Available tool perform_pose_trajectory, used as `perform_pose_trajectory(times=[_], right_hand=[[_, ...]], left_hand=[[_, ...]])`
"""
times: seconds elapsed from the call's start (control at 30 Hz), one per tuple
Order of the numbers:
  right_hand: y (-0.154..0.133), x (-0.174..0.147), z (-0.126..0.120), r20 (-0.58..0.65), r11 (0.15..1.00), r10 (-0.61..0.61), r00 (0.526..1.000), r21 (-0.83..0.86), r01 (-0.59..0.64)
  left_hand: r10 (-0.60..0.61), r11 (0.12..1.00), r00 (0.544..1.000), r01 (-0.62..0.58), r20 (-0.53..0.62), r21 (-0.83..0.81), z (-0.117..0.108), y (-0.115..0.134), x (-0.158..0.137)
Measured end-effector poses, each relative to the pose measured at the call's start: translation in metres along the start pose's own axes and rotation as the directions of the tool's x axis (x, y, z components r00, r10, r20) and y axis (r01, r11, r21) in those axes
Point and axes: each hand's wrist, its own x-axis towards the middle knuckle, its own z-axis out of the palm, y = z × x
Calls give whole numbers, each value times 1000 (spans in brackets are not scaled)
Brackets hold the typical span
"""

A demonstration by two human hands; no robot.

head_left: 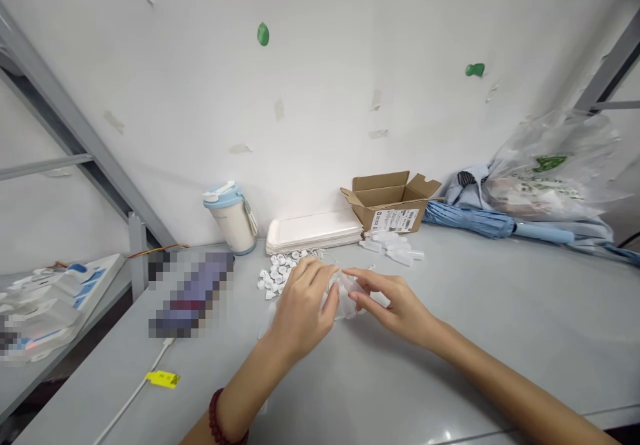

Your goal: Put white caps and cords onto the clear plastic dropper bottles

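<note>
Left hand (306,302) and right hand (395,306) curve around clear plastic tubes (346,305)

My fingers bend in from both sides over these tubes, near the middle of the grey desk (500,298). On the left, the back of my hand hides what lies under it, so I cannot tell whether I have a tube pinched there. On the right, my thumb and forefinger stand apart at the edge of the tubes; whether they hold one firmly I cannot tell either.

Just beyond my left hand lies a scatter of small white caps (274,274). Farther back, more translucent tubes (399,248) lie in a loose pile in front of an open cardboard box (395,216), whose label faces me. Flat white trays (315,230) are stacked just left of the box, and a cream tumbler (233,226) with a blue lid stands beyond their left end. A folded blue umbrella (470,220) lies to the box's right. I wear a dark red beaded bracelet (216,418) on my left wrist.
</note>
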Motion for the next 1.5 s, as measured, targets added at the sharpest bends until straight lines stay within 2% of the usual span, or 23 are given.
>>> perform_pose_trajectory(times=[0.27,0.6,0.7,0.77,0.87,0.97,1.1,1.2,1.33,1.5], right_hand=[[2,1,1,-70,999,-10,998,-36,8],[5,0,0,-91,998,0,996,-63,-6],[6,1,1,-110,995,-38,993,-96,28],[7,0,1,-119,986,-92,989,-153,73],[8,-2,2,-82,962,-176,981,-228,153],[7,-3,2,-44,955,-219,975,-216,205],[6,-3,4,-84,962,-224,971,-179,206],[8,-3,7,-123,969,-211,970,-154,191],[11,-4,8,-127,977,-195,973,-117,181],[8,-4,10,-134,980,-190,973,-88,179]], left_hand=[[46,999,998,-46,-34,-16,1,5,-1],[66,997,998,-66,-19,-28,6,5,-3],[-7,995,1000,6,-10,-103,4,7,-2],[-126,974,992,128,23,-187,1,8,0],[-310,904,945,327,105,-277,-2,9,3],[-385,845,908,420,168,-332,-5,8,5],[-430,782,869,493,245,-381,-6,9,6],[-424,777,850,518,312,-357,-6,11,5],[-370,804,854,492,366,-335,-6,11,5],[-321,824,871,451,373,-343,-8,9,7]])
